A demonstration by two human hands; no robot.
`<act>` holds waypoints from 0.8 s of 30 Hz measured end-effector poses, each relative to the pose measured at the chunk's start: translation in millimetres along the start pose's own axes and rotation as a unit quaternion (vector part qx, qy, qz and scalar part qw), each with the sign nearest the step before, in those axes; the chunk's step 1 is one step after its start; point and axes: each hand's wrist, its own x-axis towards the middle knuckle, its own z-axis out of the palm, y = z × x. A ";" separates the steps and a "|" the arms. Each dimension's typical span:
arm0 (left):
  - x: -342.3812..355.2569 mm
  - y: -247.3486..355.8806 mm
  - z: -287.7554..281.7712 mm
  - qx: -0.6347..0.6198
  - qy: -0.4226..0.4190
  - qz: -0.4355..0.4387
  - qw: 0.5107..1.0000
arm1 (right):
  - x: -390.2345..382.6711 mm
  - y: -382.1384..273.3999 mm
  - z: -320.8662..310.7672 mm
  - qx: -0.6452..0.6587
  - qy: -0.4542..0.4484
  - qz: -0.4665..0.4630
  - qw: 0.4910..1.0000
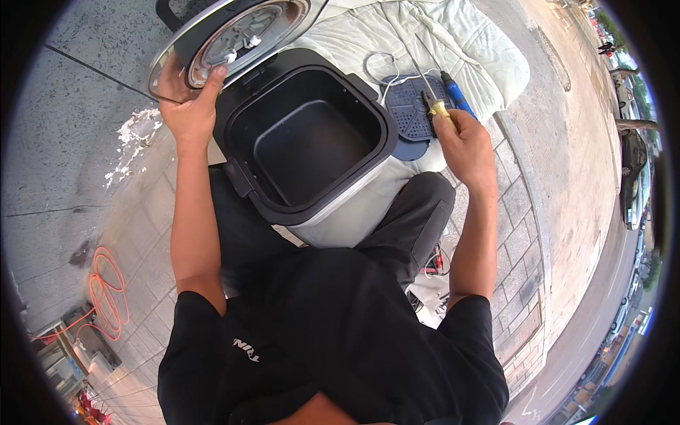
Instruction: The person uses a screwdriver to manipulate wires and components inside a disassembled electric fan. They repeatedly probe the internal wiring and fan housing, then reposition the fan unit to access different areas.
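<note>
My left hand (190, 110) is closed on the rim of a round appliance lid (244, 46), thumb on the inner side. The lid stands tilted up, its silvery round underside with small white fittings facing me. Below it is the appliance's square dark pot (304, 152), with nothing seen inside, between my knees. To the right, my right hand (466, 145) grips the yellow handle of a screwdriver (440, 108), its long thin shaft pointing away from me. Under this hand lie a blue-grey perforated tray (407, 106) and dark-jawed pliers (427, 99), partly hidden by the hand.
A blue-handled pen-shaped tool (457, 93) with a cord lies beside the tray on a pale quilted cloth (489, 49). An orange cord (106, 297) is coiled on the paving at left. Red-handled items (433, 265) lie beside my right knee. A road with parked cars runs far right.
</note>
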 end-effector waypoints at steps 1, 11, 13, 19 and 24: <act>-0.5 0.7 -6.4 0.011 0.007 -0.003 1.000 | 0.4 10.3 27.2 -0.042 0.017 -0.010 0.999; 5.2 3.6 -3.7 0.021 0.006 -0.028 0.999 | -12.0 77.8 134.0 -0.120 -0.059 -0.065 0.989; 6.3 4.2 -4.2 0.021 0.001 -0.022 1.000 | -11.3 80.3 133.7 -0.133 -0.073 -0.062 0.986; 10.9 -2.6 -6.5 0.055 -0.012 -0.009 0.998 | -11.8 92.1 142.7 -0.157 -0.052 -0.078 0.983; 5.3 2.2 -3.5 0.050 -0.014 -0.012 0.999 | -11.2 94.4 144.0 -0.185 -0.053 -0.062 0.979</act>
